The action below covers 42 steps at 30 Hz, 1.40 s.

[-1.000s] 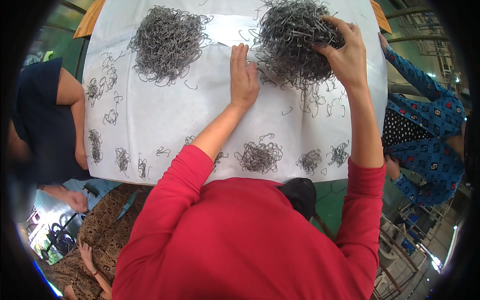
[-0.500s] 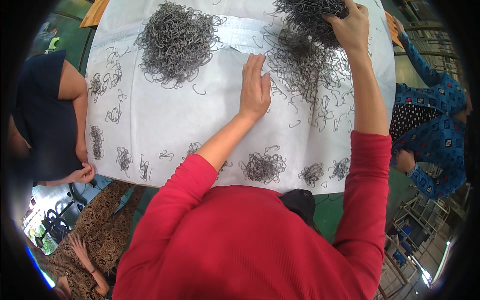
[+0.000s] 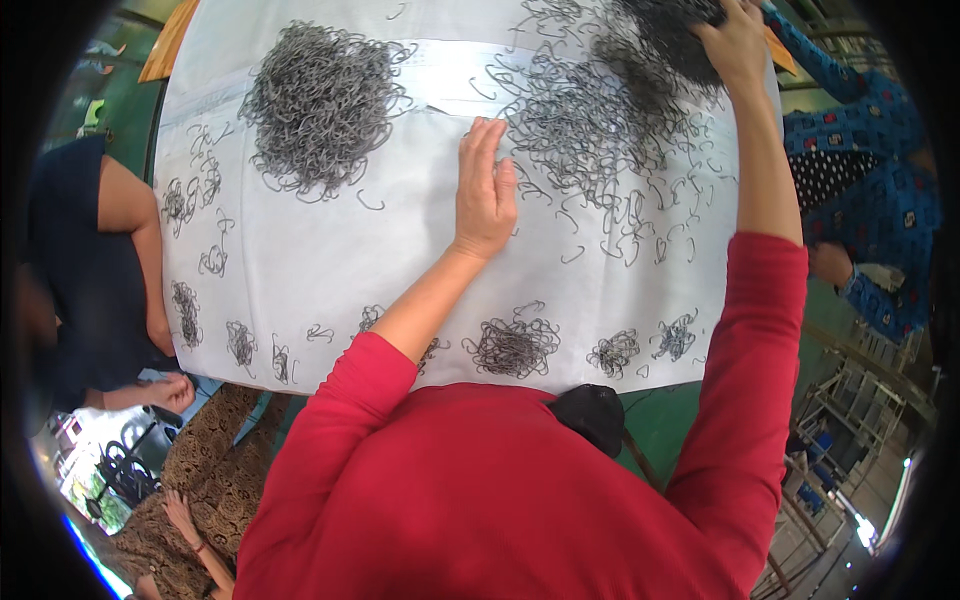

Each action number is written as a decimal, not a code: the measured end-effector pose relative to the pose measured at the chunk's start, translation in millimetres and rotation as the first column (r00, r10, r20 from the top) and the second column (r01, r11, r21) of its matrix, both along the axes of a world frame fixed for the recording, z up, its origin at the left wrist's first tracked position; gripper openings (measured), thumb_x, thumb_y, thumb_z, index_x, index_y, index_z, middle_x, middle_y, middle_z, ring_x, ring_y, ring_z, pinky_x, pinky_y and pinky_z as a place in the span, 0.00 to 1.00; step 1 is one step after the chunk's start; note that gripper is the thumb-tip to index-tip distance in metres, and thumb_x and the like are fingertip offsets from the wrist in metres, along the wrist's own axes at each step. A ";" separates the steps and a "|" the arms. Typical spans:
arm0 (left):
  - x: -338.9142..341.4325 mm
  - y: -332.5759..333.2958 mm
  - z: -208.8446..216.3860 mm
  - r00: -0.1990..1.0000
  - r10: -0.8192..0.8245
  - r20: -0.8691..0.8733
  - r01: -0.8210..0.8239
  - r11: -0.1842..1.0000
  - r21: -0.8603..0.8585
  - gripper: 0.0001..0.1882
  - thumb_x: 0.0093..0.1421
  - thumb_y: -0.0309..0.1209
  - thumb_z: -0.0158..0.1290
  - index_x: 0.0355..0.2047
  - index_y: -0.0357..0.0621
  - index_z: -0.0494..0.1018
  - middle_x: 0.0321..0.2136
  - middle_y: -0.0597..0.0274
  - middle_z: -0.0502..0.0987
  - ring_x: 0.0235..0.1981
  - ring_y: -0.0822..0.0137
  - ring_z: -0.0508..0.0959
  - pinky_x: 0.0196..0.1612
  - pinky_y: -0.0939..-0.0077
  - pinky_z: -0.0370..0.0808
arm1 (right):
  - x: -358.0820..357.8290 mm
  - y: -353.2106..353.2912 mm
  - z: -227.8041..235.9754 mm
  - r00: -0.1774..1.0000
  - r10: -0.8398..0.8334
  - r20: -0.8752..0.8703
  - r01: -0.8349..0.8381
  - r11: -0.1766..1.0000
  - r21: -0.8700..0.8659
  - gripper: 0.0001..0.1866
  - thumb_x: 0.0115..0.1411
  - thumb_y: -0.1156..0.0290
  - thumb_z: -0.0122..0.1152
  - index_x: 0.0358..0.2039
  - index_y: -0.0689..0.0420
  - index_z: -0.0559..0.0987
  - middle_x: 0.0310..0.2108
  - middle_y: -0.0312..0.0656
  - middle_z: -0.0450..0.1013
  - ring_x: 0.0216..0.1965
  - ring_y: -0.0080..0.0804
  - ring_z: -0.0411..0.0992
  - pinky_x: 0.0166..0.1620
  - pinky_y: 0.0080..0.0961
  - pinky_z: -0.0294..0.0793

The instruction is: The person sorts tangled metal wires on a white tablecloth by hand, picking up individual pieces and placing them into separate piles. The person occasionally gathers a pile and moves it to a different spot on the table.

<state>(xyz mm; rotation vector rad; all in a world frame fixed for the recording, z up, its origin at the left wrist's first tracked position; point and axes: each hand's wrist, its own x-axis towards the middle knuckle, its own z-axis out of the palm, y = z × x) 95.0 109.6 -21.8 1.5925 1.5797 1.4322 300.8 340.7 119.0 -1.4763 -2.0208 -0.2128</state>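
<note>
My right hand reaches to the far right and grips the edge of a dense clump of dark metal hooks; some fingertips are hidden. Below and left of that clump, many loose hooks spread over the white sheet. My left hand is open, its fingers straight and close together, holding nothing. It is just left of the scattered hooks, and I cannot tell whether it touches the sheet. A big heap of hooks lies to its left.
Small piles of hooks line the near edge, the largest a tangled pile in front of my body. Several more lie along the left edge. A person in dark clothes is at the left, another in a blue patterned shirt at the right.
My right hand has shifted right with the clump, and more loose hooks now show spread to its left. The left hand stays open, slightly lower in view as the whole view has shifted.
</note>
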 end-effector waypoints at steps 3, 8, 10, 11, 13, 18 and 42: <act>3.0 1.7 0.9 0.999 0.002 -0.040 -0.002 1.000 0.015 0.20 0.63 0.28 0.35 0.55 0.36 0.61 0.55 0.48 0.63 0.61 0.52 0.58 0.61 0.64 0.56 | 1.7 13.9 -16.7 0.992 -0.011 0.122 0.032 0.986 -0.165 0.23 0.43 0.79 0.57 0.43 0.50 0.76 0.44 0.50 0.67 0.47 0.49 0.66 0.49 0.37 0.68; 2.8 0.0 3.3 1.000 0.004 -0.029 -0.004 1.000 0.009 0.20 0.63 0.27 0.35 0.54 0.36 0.62 0.55 0.49 0.64 0.61 0.52 0.58 0.61 0.65 0.55 | 3.5 -24.1 -17.6 0.978 -0.011 0.209 0.057 0.974 -0.219 0.32 0.44 0.72 0.64 0.52 0.45 0.68 0.52 0.48 0.61 0.55 0.49 0.59 0.53 0.47 0.64; 2.2 0.0 2.4 1.000 0.002 -0.031 -0.002 1.000 0.007 0.20 0.63 0.27 0.35 0.54 0.36 0.62 0.55 0.49 0.64 0.61 0.53 0.58 0.61 0.65 0.56 | 21.7 -49.0 -21.6 0.989 0.100 0.108 -0.073 0.970 -0.230 0.26 0.46 0.68 0.65 0.49 0.50 0.71 0.46 0.47 0.66 0.49 0.44 0.63 0.49 0.45 0.64; 2.7 1.2 0.4 0.999 -0.015 -0.040 0.016 1.000 0.019 0.19 0.62 0.28 0.37 0.53 0.35 0.61 0.53 0.46 0.65 0.60 0.48 0.58 0.60 0.60 0.57 | 32.5 -60.9 -33.3 0.975 0.108 0.196 -0.094 0.992 -0.079 0.18 0.49 0.66 0.64 0.42 0.54 0.77 0.36 0.47 0.74 0.39 0.41 0.72 0.43 0.31 0.70; 3.0 0.9 0.6 0.999 -0.014 -0.046 0.015 1.000 0.022 0.19 0.62 0.27 0.37 0.53 0.35 0.62 0.52 0.46 0.65 0.60 0.48 0.58 0.59 0.61 0.58 | 33.4 -124.7 -36.6 0.999 -0.034 -0.029 0.015 0.861 -0.508 0.13 0.52 0.67 0.62 0.37 0.59 0.78 0.30 0.44 0.76 0.33 0.36 0.74 0.38 0.28 0.71; 6.6 2.9 1.4 0.997 -0.016 -0.070 0.018 1.000 0.024 0.18 0.62 0.27 0.37 0.52 0.36 0.63 0.53 0.48 0.65 0.60 0.50 0.59 0.59 0.63 0.58 | 62.6 -211.6 -85.9 0.944 -0.297 -0.146 0.073 0.617 -0.783 0.10 0.50 0.64 0.61 0.28 0.55 0.82 0.26 0.43 0.77 0.30 0.37 0.74 0.35 0.31 0.71; 6.8 4.0 -7.5 0.995 -0.010 -0.097 0.019 0.995 0.093 0.15 0.62 0.28 0.40 0.48 0.38 0.65 0.50 0.50 0.67 0.57 0.49 0.62 0.58 0.62 0.60 | 75.8 -212.3 -86.9 0.855 -0.425 -0.298 -0.060 0.489 -0.870 0.15 0.49 0.63 0.61 0.29 0.63 0.80 0.23 0.38 0.74 0.25 0.25 0.69 0.31 0.24 0.69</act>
